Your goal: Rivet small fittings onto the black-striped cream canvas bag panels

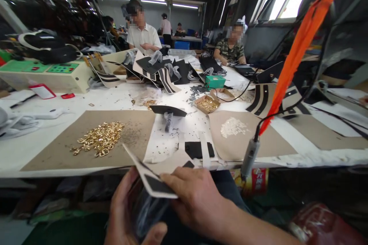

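Black-and-white cut panel sits just below the edge of the table. The right hand pinches its near end. The left hand curls beneath, seemingly wrapped around a dark glossy bundle. Gold fittings lie heaped on brown card.

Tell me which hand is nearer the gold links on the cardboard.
Left. The left hand, gripping a plastic-wrapped bundle, sits below the gold links, just to their right; the right hand, touching a flat piece, is farther right.
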{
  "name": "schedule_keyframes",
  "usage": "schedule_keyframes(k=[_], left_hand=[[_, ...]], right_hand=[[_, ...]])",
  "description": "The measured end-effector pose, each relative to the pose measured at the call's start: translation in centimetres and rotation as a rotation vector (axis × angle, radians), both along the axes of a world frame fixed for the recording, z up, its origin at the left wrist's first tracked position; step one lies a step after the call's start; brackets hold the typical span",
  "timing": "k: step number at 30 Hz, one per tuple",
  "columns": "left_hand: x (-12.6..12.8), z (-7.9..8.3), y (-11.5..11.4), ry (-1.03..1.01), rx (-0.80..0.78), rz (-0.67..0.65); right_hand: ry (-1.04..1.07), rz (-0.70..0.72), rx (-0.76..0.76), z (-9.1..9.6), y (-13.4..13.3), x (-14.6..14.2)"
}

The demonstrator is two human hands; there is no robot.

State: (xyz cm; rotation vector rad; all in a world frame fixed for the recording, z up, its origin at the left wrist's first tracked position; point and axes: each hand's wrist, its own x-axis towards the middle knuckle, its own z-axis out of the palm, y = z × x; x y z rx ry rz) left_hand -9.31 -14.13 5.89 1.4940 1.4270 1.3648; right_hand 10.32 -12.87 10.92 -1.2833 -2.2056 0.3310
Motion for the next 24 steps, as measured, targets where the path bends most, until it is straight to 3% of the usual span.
schedule_keyframes(k=[4,10,12,14,18,20,22,24], left_hand=[[-0.5,0.5,0.5,0.21,-0.145,-0.138],[0.5,0.6,0.1,0.136,-0.2,-0.223],[0.3,0.2,-0.5,0.051,-0.256,-0.146],[-0.9,-0.6,-0.8,-0.042,-0.332,0.042],[-4.5,-3.0,-0.3,-0.206,-0.441,0.365],[-5.8,-4.3,0.4,-0.368,-0.566,0.442],[-6.6,-5.4,1.1,-0.606,-0.713,0.474],[-7.0,-6.3,1.4,-0.815,-0.792,0.488]], right_hand=[[-0.091,0.062,-0.086,-0.8,-1.5,-1.0],[-0.124,0.044,-0.189,-3.4,-1.7,-2.3],[-0.053,0.073,-0.25,-3.3,-1.1,-3.0],[0.067,0.152,-0.346,-2.6,0.3,-3.7],[0.292,0.335,-0.575,-1.4,6.2,-5.3],[0.311,0.258,-0.499,-2.0,10.6,-6.5],[0.248,0.14,-0.329,-3.4,15.5,-8.3],[0.152,0.123,-0.215,-5.1,20.4,-10.7]])
